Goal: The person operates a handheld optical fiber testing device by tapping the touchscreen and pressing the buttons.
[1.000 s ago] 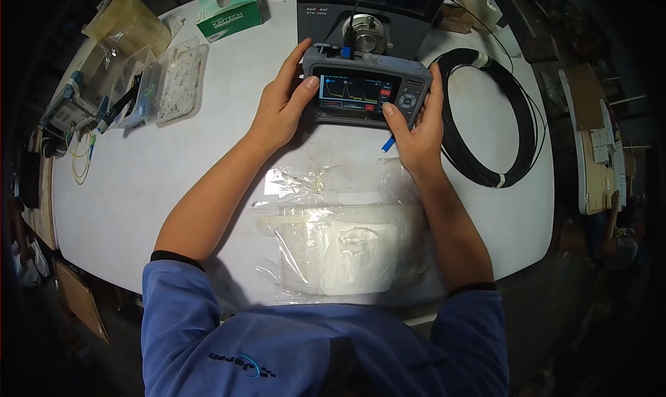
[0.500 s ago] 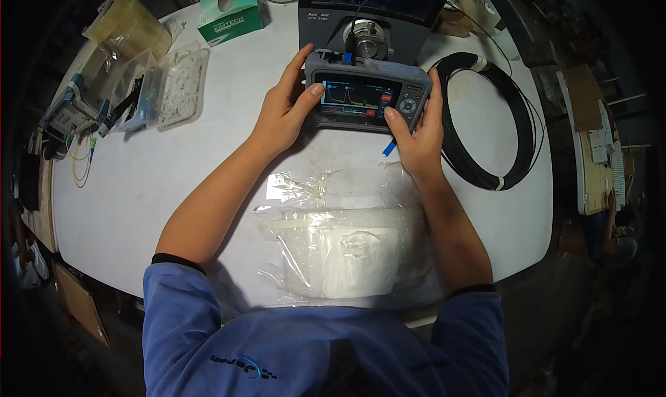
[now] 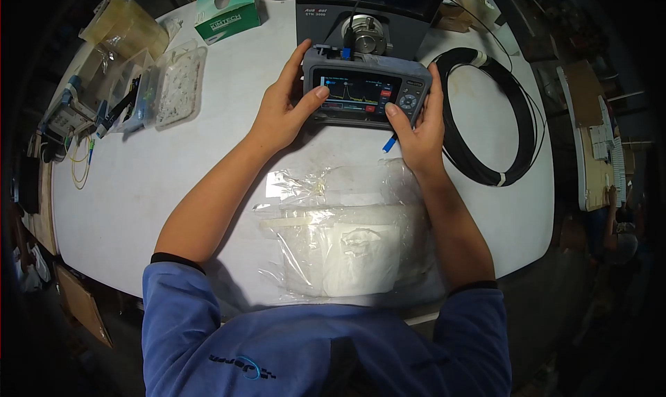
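Observation:
Both hands hold a grey handheld fibre tester (image 3: pixel 357 94) with a lit screen showing a graph trace. My left hand (image 3: pixel 283 112) grips its left side, the thumb resting on the screen's edge. Around the right side is my right hand (image 3: pixel 422 130), thumb on the lower right of the screen beside the round keypad. A blue connector on a black cable (image 3: pixel 346 53) plugs into the tester's top. Below the tester, a blue connector tip (image 3: pixel 390 144) pokes out near my right thumb. Clear plastic bags with white paper (image 3: pixel 361 258) lie close to my body.
A coil of black cable (image 3: pixel 451 119) lies at right. Behind the tester stands a dark machine (image 3: pixel 322 29) with a screen and round metal fitting. A green tissue box (image 3: pixel 229 22), a tape roll (image 3: pixel 125 28) and plastic trays (image 3: pixel 182 85) are at left.
The graph trace on the tester's screen has changed shape. Both hands keep their hold with thumbs in nearly the same places; the whole view has shifted slightly.

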Tool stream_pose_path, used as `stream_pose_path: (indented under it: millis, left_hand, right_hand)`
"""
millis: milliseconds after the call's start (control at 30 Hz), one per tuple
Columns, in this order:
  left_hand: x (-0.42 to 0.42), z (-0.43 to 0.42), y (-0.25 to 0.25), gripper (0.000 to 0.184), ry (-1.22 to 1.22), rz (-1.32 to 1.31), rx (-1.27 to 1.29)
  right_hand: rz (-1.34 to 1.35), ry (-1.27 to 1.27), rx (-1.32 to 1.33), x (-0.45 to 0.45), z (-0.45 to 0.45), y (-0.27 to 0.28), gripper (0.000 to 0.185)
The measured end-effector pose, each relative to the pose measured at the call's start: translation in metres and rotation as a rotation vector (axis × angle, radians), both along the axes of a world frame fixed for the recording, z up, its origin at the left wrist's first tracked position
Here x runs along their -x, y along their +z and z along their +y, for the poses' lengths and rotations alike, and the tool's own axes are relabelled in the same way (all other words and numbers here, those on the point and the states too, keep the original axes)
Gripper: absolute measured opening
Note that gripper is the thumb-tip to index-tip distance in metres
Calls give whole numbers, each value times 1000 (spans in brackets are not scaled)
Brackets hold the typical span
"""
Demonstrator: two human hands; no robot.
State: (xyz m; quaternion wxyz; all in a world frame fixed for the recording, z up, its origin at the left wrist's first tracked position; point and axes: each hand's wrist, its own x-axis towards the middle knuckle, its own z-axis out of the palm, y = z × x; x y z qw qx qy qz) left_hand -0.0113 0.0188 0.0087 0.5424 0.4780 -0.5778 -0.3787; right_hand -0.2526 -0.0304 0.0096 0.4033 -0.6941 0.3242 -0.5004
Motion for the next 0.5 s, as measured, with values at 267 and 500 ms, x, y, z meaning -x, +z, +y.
stream_pose_path:
  millis: [267,500]
  left_hand:
    - [0,-1,0,79,-4,10,-7]
    - [1,0,1,81,-12,28,-22]
  right_hand:
    - [-9,-5,16,1,-3,-5,87]
    - [-15,7,-20,1,-1,-2,88]
